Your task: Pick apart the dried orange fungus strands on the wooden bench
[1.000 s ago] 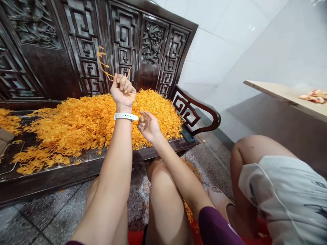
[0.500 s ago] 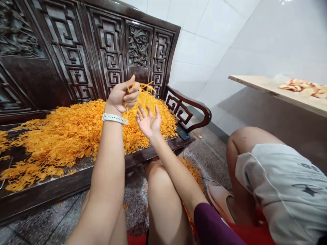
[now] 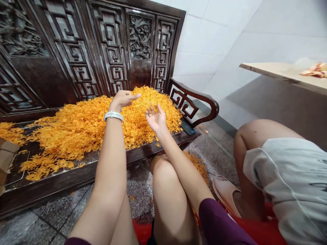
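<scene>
Above a large heap of orange stringy pieces (image 3: 84,126) on a dark wooden bench, both my hands are raised close together. My left hand (image 3: 124,99), with a pale band on its wrist, has its visible fingers stretched toward the right; the others are hidden behind it. My right hand (image 3: 156,118) is palm up, fingers curled around a small bunch of orange strands (image 3: 153,108). Thin strands show in the gap between the hands, against the heap, so I cannot tell whether they reach my left hand.
The bench has a carved back (image 3: 140,37) and a curved armrest (image 3: 204,102). A dark phone (image 3: 188,127) lies by the armrest. A cardboard box (image 3: 7,153) stands at far left. To the right, another person in pale shorts (image 3: 293,177) sits below a wooden board (image 3: 276,71).
My left hand has lowered and its fingers have straightened. My right hand has moved up and right in view, and orange strands are now in it. The view has shifted, showing the box.
</scene>
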`<state>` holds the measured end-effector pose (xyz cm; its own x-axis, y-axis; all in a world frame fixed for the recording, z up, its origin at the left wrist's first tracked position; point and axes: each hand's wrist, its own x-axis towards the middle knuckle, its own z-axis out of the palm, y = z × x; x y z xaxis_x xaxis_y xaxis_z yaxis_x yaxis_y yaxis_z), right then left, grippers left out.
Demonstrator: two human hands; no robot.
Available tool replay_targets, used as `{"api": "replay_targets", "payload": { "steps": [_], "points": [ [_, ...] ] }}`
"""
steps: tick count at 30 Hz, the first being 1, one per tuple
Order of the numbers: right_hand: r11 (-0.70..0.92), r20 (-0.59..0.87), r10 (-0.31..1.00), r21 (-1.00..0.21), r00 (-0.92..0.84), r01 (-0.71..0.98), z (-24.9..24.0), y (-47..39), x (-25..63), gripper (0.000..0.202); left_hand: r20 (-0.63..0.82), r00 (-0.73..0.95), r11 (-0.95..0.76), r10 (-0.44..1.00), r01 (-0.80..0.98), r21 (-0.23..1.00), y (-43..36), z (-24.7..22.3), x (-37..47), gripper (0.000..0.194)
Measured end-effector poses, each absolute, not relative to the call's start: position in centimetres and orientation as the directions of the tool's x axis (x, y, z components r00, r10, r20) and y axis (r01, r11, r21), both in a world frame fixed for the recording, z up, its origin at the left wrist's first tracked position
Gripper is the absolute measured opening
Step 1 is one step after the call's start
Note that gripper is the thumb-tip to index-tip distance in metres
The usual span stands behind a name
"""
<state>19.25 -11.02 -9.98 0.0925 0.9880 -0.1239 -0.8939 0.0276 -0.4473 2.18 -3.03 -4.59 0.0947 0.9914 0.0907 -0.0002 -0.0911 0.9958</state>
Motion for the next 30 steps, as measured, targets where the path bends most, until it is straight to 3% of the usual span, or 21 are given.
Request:
{"api": "replay_targets", "payload": {
  "steps": [6,15,25,30],
  "points": [
    [0.019,-0.285,0.940,-0.507,0.188,-0.862,-10.3,-10.8,19.0,0.017,0.059,-0.109,-0.093,0.992,-0.342,0.935,-2.8,-5.8,3.3,0.046],
    [0.095,-0.290,0.910,-0.551,0.297,-0.829,-10.5,-10.5,18.5,0.021,0.021,-0.334,-0.212,0.942,-0.549,0.808,-1.2,-6.8,4.1,0.045],
    [0.237,-0.130,0.895,-0.671,0.427,-0.703,-9.2,-10.8,18.6,0.031,0.131,-0.496,-0.368,0.858,-0.417,0.831,0.7,-8.7,3.9,0.054],
    [0.247,-0.177,0.860,-0.676,0.479,-0.694,-8.7,-11.0,20.1,0.031,0.322,-0.337,-0.428,0.884,-0.313,0.848,0.8,-9.6,4.0,0.054]
  ]
}}
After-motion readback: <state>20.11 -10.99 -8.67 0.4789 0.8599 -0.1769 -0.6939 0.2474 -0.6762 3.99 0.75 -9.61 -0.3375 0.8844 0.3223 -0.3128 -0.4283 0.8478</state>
